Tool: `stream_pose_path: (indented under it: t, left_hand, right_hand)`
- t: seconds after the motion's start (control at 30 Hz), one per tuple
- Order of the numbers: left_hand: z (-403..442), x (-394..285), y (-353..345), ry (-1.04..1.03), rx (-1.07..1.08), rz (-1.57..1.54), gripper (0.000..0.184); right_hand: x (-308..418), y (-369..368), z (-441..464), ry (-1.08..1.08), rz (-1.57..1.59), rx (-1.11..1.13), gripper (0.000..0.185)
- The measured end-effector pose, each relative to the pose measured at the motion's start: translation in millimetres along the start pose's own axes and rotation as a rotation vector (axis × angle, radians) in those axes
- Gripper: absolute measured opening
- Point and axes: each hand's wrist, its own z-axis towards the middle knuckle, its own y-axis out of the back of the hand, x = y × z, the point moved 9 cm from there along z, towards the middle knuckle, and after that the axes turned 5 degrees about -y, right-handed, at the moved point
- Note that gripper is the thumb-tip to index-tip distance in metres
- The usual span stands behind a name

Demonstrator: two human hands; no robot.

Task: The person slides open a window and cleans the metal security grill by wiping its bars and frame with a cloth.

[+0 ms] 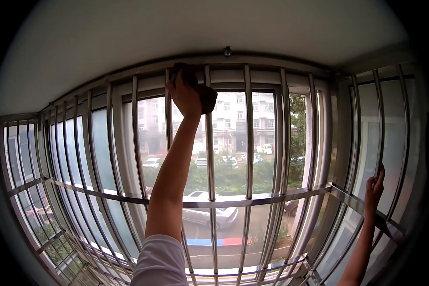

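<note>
My left hand (186, 99) is raised high and closed on a dark, bunched cloth (208, 99). It presses the cloth against the upper ends of the vertical metal bars (248, 133), close under the top rail (267, 63). Part of the cloth hangs down to the right of my wrist. Over at the right side, my right hand (374, 188) is wrapped round an upright bar (381, 128) of the side grille, just above the horizontal crossbar (362, 208). Some of its fingers are hidden behind the bar.
A pale ceiling (190, 28) lies just above the grille. Behind the bars are window panes (107, 143), with parked cars (209, 214), greenery and a building (229, 117) outside. A horizontal rail (257, 200) crosses the bars at mid height.
</note>
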Motion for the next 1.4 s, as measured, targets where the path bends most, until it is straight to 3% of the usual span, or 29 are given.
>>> stream_pose_path:
  t: [0.03, 0.13, 0.17, 0.23, 0.27, 0.33, 0.37, 0.43, 0.47, 0.53, 0.57, 0.63, 0.7, 0.77, 0.83, 0.97, 1.1, 1.37, 1.4]
  left_hand:
    - [2.8, 5.9, -3.7, 0.002, -0.001, -0.003, 0.022]
    - [7.1, 45.1, -49.5, 0.414, 0.17, -0.341, 0.038]
    - [7.6, 34.5, -58.7, 0.416, 0.171, -0.341, 0.038]
    - [-1.4, -4.4, -68.7, 0.694, 0.395, -0.037, 0.067]
    - [-8.5, -10.2, -75.3, 0.693, 0.397, -0.034, 0.067]
    - [-10.7, -22.9, -84.4, 0.43, 0.512, 0.22, 0.075]
    - [-14.7, -15.9, -81.4, 0.43, 0.507, 0.226, 0.075]
    - [-12.7, -27.9, -67.6, 0.126, 0.546, 0.167, 0.07]
    - [-10.0, -20.6, -55.1, 0.121, 0.542, 0.177, 0.07]
    - [-9.8, -15.8, -38.2, -0.012, 0.761, 0.253, 0.061]
    - [7.1, -20.6, -6.5, -0.099, 0.554, 0.292, 0.053]
    - [30.2, -8.7, 35.0, -0.11, 0.345, 0.447, 0.053]
    - [27.3, 36.5, 25.1, -0.018, 0.357, 0.585, 0.056]
    - [15.0, 55.4, -10.1, 0.052, 0.584, 0.515, 0.055]
    - [23.7, 44.2, -19.9, -0.061, 0.459, 0.743, 0.044]
    - [49.2, 53.7, -37.3, 0.144, 0.58, 0.49, 0.036]
    - [44.7, 54.6, -24.6, 0.095, 0.575, 0.498, 0.034]
    - [-4.8, 35.2, 15.2, -0.248, 0.637, 0.764, 0.042]
    - [-19.9, 33.0, 25.1, -0.312, 0.67, 0.837, 0.047]
  right_hand:
    - [-3.6, -0.8, 0.8, 0.003, 0.007, -0.011, 0.056]
    - [-0.1, 1.5, 1.3, -0.027, -0.002, 0.002, 0.056]
    - [-0.6, 0.5, 1.0, -0.063, -0.014, 0.026, 0.056]
    - [0.2, 1.1, 1.0, -0.035, 0.0, 0.011, 0.056]
    - [2.0, 1.7, -0.1, -0.005, 0.02, -0.006, 0.055]
    - [-1.0, 1.1, -1.1, 0.006, 0.026, -0.021, 0.056]
    - [-1.8, 2.2, 0.4, 0.022, 0.029, -0.043, 0.056]
    - [-0.5, 4.0, 0.7, 0.048, 0.02, -0.041, 0.056]
    - [0.1, 3.3, 0.5, 0.073, 0.004, -0.044, 0.056]
    - [-10.6, 0.6, 3.5, 0.105, 0.015, -0.064, 0.056]
    - [-14.7, 0.0, 2.4, 0.125, 0.016, -0.095, 0.056]
    - [-8.3, 2.2, 1.9, 0.071, 0.057, -0.042, 0.056]
    - [-17.1, -2.6, 3.4, -0.054, 0.05, 0.014, 0.056]
    - [-29.7, -5.1, 5.9, 0.007, 0.036, -0.017, 0.056]
    - [-30.3, -3.1, 5.6, 0.012, 0.043, -0.014, 0.055]
    - [-18.9, 0.2, 1.9, -0.003, 0.066, 0.006, 0.054]
    - [-34.3, 0.3, 3.3, -0.01, 0.028, -0.005, 0.053]
    - [-23.9, 2.5, -1.7, 0.199, 0.036, -0.111, 0.053]
    - [-34.8, -0.5, 0.6, 0.114, 0.031, -0.063, 0.053]
